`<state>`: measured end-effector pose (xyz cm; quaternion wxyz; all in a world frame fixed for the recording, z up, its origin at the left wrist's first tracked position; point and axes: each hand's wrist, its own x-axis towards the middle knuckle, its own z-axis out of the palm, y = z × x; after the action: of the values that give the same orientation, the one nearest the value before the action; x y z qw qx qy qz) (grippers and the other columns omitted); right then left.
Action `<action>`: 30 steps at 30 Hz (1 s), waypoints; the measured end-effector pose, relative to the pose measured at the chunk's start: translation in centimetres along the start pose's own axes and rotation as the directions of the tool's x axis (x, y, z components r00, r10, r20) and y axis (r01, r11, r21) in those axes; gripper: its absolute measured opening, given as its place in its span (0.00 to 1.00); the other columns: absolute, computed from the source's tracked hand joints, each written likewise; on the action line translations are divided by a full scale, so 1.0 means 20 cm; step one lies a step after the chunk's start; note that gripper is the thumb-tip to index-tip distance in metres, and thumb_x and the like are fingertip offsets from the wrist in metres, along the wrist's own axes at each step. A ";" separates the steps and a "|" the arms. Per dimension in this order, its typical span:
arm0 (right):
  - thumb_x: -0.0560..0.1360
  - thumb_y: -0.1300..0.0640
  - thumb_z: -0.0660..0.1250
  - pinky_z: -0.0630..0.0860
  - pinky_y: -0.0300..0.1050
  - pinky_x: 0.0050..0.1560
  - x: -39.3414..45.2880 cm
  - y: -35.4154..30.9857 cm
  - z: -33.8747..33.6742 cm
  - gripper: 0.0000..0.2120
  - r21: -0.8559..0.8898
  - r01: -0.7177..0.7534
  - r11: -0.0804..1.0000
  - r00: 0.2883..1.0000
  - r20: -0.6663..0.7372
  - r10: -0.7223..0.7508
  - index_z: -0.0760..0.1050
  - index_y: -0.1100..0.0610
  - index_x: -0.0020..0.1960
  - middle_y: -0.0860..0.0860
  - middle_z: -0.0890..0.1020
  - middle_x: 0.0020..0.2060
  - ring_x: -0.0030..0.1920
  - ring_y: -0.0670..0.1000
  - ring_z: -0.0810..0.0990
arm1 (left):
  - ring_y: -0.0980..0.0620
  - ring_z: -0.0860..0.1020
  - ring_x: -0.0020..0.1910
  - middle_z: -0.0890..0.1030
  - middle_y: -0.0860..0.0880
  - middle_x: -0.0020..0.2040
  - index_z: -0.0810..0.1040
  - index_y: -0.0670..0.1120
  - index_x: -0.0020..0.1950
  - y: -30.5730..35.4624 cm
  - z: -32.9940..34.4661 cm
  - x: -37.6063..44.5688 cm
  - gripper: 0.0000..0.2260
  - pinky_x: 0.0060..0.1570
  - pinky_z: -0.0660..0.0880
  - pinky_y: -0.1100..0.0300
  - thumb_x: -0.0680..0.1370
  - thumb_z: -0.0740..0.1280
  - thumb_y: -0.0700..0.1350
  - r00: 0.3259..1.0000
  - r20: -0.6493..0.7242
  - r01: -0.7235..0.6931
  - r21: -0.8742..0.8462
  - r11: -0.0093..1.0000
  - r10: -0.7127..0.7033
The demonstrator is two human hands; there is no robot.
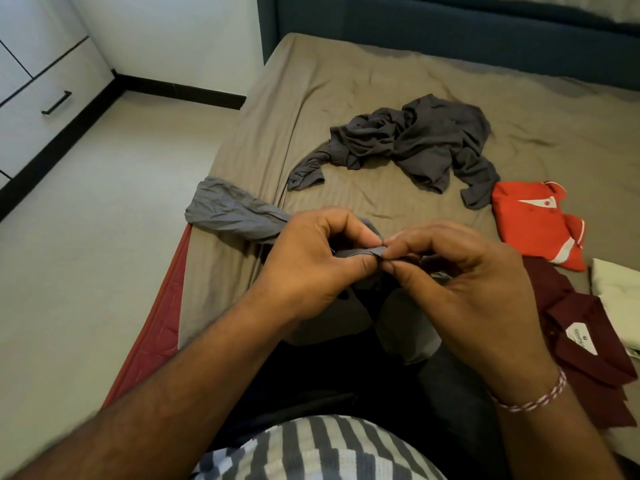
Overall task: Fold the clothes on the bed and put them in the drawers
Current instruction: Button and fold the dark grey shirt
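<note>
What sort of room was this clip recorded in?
Most likely a bedroom: a bed with a taupe fitted sheet and dark blue padded headboard, white drawer units with black bar handles along the wall, and loose clothes such as a crumpled dark grey shirt.

Bed sheet (381,74) showing taupe; crumpled shirt (412,140) showing charcoal; held garment (232,213) showing grey; folded shirts showing orange-red with white trim (533,220) and maroon (585,327); drawers (45,95) showing white with black handle.
</note>
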<state>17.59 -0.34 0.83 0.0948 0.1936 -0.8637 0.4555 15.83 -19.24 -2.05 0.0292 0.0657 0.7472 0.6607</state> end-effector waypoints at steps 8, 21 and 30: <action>0.73 0.60 0.76 0.79 0.40 0.49 -0.03 -0.03 0.03 0.05 0.023 0.020 1.000 0.997 -0.071 -0.018 0.84 0.53 0.47 0.43 0.85 0.44 0.48 0.47 0.84 | 0.52 0.84 0.39 0.86 0.46 0.40 0.84 0.46 0.42 0.00 -0.01 -0.01 0.08 0.40 0.81 0.58 0.70 0.80 0.36 0.999 0.034 0.031 -0.100 0.995 -0.027; 0.72 0.66 0.75 0.81 0.48 0.45 -0.02 0.00 0.08 0.19 0.196 0.075 0.978 0.977 -0.211 -0.033 0.70 0.48 0.50 0.49 0.82 0.44 0.44 0.54 0.84 | 0.57 0.82 0.38 0.83 0.54 0.38 0.79 0.49 0.36 0.05 0.06 -0.05 0.11 0.40 0.77 0.64 0.67 0.79 0.36 0.958 -0.176 -0.207 0.121 0.971 0.226; 0.70 0.67 0.72 0.79 0.48 0.40 -0.02 0.02 0.11 0.12 0.085 0.121 0.989 0.971 -0.219 -0.100 0.73 0.56 0.47 0.50 0.79 0.41 0.41 0.52 0.82 | 0.54 0.82 0.42 0.83 0.52 0.40 0.82 0.44 0.39 0.02 0.07 -0.09 0.09 0.42 0.80 0.58 0.68 0.80 0.35 0.904 -0.154 -0.325 0.361 0.874 0.399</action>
<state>17.86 -1.81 -0.90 0.2027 0.1958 -0.8130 0.5096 17.83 -18.14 -1.84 -0.1912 0.1345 0.8189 0.5242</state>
